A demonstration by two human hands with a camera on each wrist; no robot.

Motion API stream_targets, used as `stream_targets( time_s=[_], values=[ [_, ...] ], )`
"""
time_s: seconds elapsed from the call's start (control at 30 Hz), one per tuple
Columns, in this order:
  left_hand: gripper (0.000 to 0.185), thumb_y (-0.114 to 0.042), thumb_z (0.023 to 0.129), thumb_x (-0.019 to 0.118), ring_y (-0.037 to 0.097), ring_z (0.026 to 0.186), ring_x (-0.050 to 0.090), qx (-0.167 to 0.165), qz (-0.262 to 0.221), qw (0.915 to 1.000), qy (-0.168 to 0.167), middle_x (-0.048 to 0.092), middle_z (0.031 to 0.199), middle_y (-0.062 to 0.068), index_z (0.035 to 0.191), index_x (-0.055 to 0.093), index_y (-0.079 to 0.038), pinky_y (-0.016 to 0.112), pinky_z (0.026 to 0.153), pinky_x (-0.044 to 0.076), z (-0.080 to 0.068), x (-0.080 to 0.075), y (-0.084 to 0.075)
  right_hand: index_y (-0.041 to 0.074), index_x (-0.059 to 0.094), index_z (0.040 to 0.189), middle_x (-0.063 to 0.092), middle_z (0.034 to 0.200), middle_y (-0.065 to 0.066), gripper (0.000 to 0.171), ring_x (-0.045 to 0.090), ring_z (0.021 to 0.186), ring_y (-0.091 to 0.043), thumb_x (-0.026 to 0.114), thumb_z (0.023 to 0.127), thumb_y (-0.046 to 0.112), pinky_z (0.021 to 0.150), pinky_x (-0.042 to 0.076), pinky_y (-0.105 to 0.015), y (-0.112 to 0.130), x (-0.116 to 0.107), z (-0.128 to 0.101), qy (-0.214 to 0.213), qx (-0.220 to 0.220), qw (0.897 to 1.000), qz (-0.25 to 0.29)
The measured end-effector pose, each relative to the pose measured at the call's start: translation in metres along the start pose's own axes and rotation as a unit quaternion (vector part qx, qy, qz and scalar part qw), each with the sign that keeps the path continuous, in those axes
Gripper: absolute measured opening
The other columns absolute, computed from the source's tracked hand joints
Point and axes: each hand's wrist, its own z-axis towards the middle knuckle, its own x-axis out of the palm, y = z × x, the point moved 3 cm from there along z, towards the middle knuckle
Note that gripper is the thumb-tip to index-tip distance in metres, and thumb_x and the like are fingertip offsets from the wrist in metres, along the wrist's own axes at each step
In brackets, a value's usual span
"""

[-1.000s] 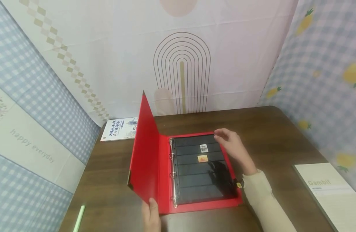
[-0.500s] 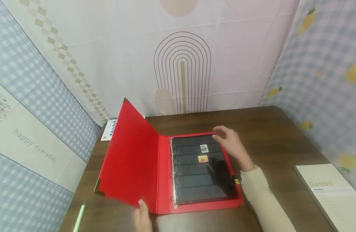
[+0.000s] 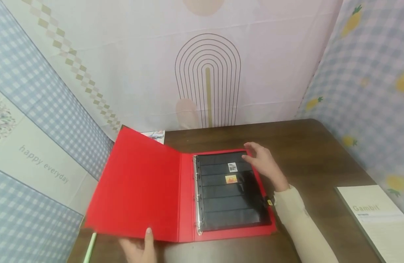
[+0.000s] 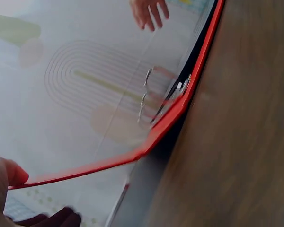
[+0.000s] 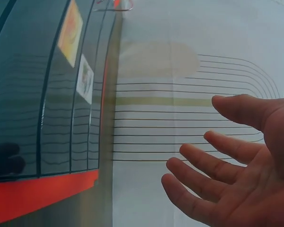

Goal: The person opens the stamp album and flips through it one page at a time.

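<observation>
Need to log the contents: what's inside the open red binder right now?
The red binder holds a black pocket page on metal rings. Two stamps sit in its upper rows; the lower rows look empty. Any pages beneath are covered.

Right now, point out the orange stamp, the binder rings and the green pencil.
orange stamp point(image 3: 230, 179), head view, middle of its face.
binder rings point(image 3: 196, 197), head view, on the third metal ring from the far end.
green pencil point(image 3: 89, 247), head view, on its shaft by the table's left edge.
</observation>
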Motion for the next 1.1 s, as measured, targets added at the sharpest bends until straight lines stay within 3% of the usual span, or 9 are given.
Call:
stream_targets(
  time_s=[0.1,0.2,0.33,0.4,0.63,0.77,0.87,0.97,1.1],
  values=[
    [0.087,0.010,0.086,0.066,0.013,0.132,0.043,0.015,-0.035,0.9973,-0.062,0.039,0.151,0.007,0.157,0.020,-0.011,0.017,0.105,0.037,0.006,-0.007,-0.007,-0.005,0.053,0.139,0.056,0.138,-0.026,0.052,0.051,0.128,-0.043,0.071,0.093,0.012,0.107,0.040,-0.057,-0.001,0.002,0.001,0.008,-0.012,1.000,-0.023],
    [0.101,0.006,0.081,0.070,0.027,0.144,0.029,0.090,0.027,0.9883,-0.120,0.021,0.164,0.011,0.160,0.010,-0.010,0.033,0.116,0.028,0.009,-0.014,-0.016,-0.006,0.050,0.142,0.054,0.140,-0.027,0.057,0.049,0.130,-0.043,0.072,0.092,0.011,0.108,0.038,-0.058,-0.004,0.006,0.003,0.019,-0.023,0.999,-0.036],
    [0.096,-0.010,0.076,0.071,0.039,0.147,0.025,0.222,0.219,0.9351,-0.167,0.019,0.165,0.017,0.156,0.020,-0.001,0.054,0.117,0.023,0.006,-0.023,-0.028,-0.005,0.045,0.145,0.050,0.144,-0.026,0.063,0.046,0.133,-0.042,0.074,0.091,0.011,0.110,0.035,-0.059,-0.011,0.010,0.005,0.034,-0.025,0.998,-0.039],
    [0.094,-0.021,0.076,0.069,0.041,0.150,0.017,0.259,0.288,0.9081,-0.158,0.016,0.166,0.020,0.156,0.023,-0.002,0.063,0.116,0.020,0.004,-0.026,-0.037,-0.006,0.043,0.146,0.046,0.147,-0.026,0.065,0.042,0.136,-0.043,0.074,0.091,0.011,0.112,0.033,-0.059,-0.013,0.012,0.006,0.043,-0.026,0.998,-0.040],
    [0.080,-0.036,0.091,0.064,0.056,0.146,0.009,0.443,0.213,0.8711,0.010,0.016,0.161,0.031,0.156,0.031,-0.003,0.076,0.110,0.005,0.020,0.006,-0.069,-0.004,0.035,0.152,0.029,0.159,-0.028,0.074,0.025,0.146,-0.046,0.074,0.092,0.016,0.116,0.021,-0.063,-0.020,0.013,0.011,0.063,-0.022,0.997,-0.049],
    [0.094,-0.029,0.089,0.075,0.053,0.148,0.001,0.384,0.321,0.8463,0.182,0.000,0.167,0.021,0.161,0.019,-0.008,0.078,0.109,0.006,0.027,0.036,-0.079,-0.003,0.032,0.154,0.025,0.161,-0.027,0.079,0.023,0.148,-0.045,0.075,0.092,0.020,0.116,0.020,-0.063,-0.026,0.014,0.013,0.069,-0.022,0.996,-0.055],
    [0.107,-0.026,0.082,0.083,0.051,0.149,-0.005,0.307,0.406,0.8091,0.294,-0.007,0.168,0.019,0.162,0.015,-0.008,0.077,0.110,0.006,0.033,0.058,-0.078,-0.003,0.030,0.155,0.024,0.162,-0.026,0.081,0.022,0.148,-0.043,0.074,0.093,0.022,0.117,0.019,-0.061,-0.032,0.018,0.015,0.078,-0.027,0.994,-0.065],
    [0.106,-0.033,0.084,0.081,0.051,0.149,-0.007,0.265,0.439,0.7798,0.359,-0.009,0.167,0.020,0.163,0.014,-0.009,0.076,0.111,0.004,0.040,0.076,-0.071,-0.003,0.029,0.156,0.023,0.163,-0.025,0.082,0.021,0.149,-0.043,0.074,0.093,0.024,0.118,0.019,-0.060,-0.036,0.024,0.016,0.087,-0.034,0.993,-0.067],
    [0.104,-0.037,0.086,0.079,0.051,0.149,-0.006,0.243,0.442,0.7687,0.393,-0.006,0.167,0.021,0.163,0.014,-0.011,0.076,0.111,0.003,0.046,0.093,-0.057,-0.004,0.029,0.156,0.021,0.163,-0.025,0.082,0.020,0.149,-0.043,0.073,0.093,0.024,0.117,0.019,-0.062,-0.039,0.030,0.019,0.102,-0.038,0.992,-0.070]
  ],
)
